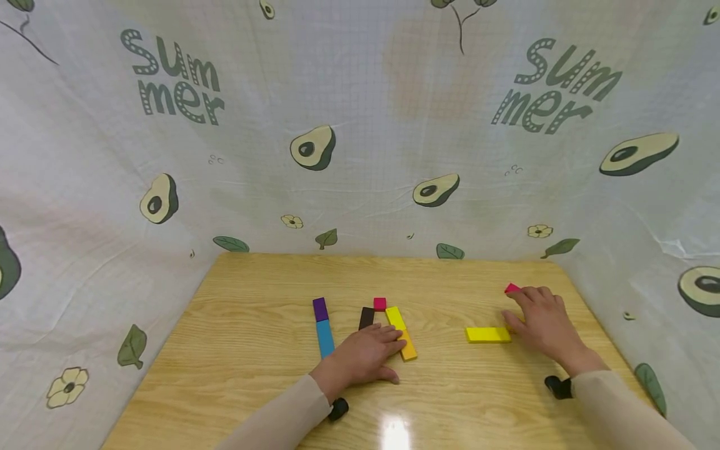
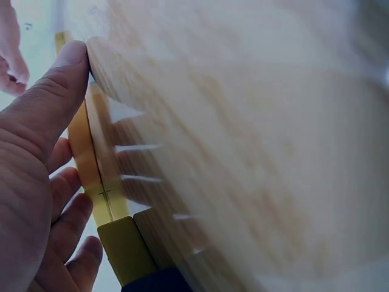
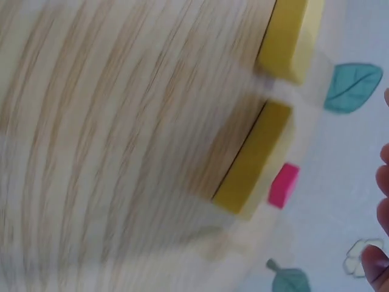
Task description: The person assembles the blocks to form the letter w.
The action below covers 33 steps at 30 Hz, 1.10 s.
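In the head view, my left hand [image 1: 365, 356] lies low over the blocks at the middle, its fingers loosely extended. Its fingertips reach a black block [image 1: 366, 317] and an orange block [image 1: 409, 345], which joins end to end with a yellow block [image 1: 396, 318]. The left wrist view shows the thumb [image 2: 58, 82] beside the orange block [image 2: 85, 146]. At the right, my right hand [image 1: 544, 322] hovers with thumb and forefinger apart, the forefinger close to a pinkish-red block [image 1: 512, 288]; contact is unclear. By its thumb lies a long yellow block [image 1: 487, 335].
A purple block [image 1: 320, 309] meets a blue block [image 1: 325, 339] left of my left hand, which partly covers the blue one. Behind the yellow block sits a small red block [image 1: 379, 304]. A patterned cloth [image 1: 371, 187] borders the wooden table [image 1: 236, 350] at the back and sides.
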Motion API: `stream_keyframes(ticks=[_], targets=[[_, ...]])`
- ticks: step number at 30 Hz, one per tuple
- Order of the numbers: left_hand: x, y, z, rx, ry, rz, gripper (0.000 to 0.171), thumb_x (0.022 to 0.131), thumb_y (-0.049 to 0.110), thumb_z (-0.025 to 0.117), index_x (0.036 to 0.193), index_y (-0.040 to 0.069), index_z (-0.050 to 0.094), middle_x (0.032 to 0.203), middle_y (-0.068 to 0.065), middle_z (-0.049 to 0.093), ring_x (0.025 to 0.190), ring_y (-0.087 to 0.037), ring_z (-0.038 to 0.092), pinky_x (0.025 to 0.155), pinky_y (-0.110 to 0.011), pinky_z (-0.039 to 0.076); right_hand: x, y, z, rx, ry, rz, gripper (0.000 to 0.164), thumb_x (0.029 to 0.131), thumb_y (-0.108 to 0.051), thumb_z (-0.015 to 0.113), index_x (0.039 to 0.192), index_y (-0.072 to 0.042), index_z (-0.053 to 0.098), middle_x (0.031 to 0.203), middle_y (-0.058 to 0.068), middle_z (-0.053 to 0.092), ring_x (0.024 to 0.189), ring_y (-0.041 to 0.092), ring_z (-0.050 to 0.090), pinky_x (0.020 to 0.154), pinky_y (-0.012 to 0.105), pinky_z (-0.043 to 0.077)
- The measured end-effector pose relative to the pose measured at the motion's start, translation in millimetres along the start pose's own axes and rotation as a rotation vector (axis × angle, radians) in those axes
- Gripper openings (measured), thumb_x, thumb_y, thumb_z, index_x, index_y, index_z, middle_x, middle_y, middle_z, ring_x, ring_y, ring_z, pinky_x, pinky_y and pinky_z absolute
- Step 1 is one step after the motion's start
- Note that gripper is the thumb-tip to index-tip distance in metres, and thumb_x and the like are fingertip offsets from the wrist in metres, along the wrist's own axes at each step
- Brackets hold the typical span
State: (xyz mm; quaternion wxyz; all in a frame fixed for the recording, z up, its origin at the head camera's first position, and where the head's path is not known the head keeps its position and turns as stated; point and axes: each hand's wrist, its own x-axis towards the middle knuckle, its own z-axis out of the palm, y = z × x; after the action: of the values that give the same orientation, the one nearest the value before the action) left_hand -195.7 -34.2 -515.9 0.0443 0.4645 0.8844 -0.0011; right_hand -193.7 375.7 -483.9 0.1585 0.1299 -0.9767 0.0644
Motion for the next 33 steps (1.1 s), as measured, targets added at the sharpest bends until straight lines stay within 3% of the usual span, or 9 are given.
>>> stream_keyframes(ticks=[11, 21, 33], targets=[[-1.0, -6.4, -2.4, 0.083, 0.006, 0.034, 0.075, 0.102, 0.068, 0.049, 0.160, 0.020, 0.049, 0.165, 0.002, 0.046, 0.154, -0.014, 0.041, 0.129, -0.036, 0.032, 6, 43, 16, -0.037, -0.004, 0.049, 0.046, 0.096, -0.024, 0.074, 0.131, 0.004, 0.063, 0.124, 0.029, 0.061, 0.113, 0.050, 0.046, 0.087, 0.065, 0.038], [-3.9, -9.4, -4.0, 0.047, -0.022, 0.055, 0.076, 0.103, 0.067, 0.049, 0.161, 0.019, 0.047, 0.167, 0.001, 0.044, 0.155, -0.014, 0.039, 0.129, -0.038, 0.031, 31, 62, 32, -0.091, -0.077, 0.050, 0.047, 0.098, -0.027, 0.069, 0.129, 0.008, 0.061, 0.127, 0.031, 0.059, 0.117, 0.053, 0.042, 0.090, 0.067, 0.036], [-3.6, -7.7, -3.5, 0.050, -0.003, 0.067, 0.075, 0.103, 0.066, 0.049, 0.161, 0.019, 0.047, 0.167, 0.000, 0.044, 0.155, -0.014, 0.040, 0.128, -0.037, 0.032, 38, 75, 45, -0.162, -0.147, 0.044, 0.036, 0.102, -0.026, 0.060, 0.110, 0.008, 0.066, 0.113, 0.029, 0.064, 0.104, 0.050, 0.047, 0.081, 0.065, 0.040]])
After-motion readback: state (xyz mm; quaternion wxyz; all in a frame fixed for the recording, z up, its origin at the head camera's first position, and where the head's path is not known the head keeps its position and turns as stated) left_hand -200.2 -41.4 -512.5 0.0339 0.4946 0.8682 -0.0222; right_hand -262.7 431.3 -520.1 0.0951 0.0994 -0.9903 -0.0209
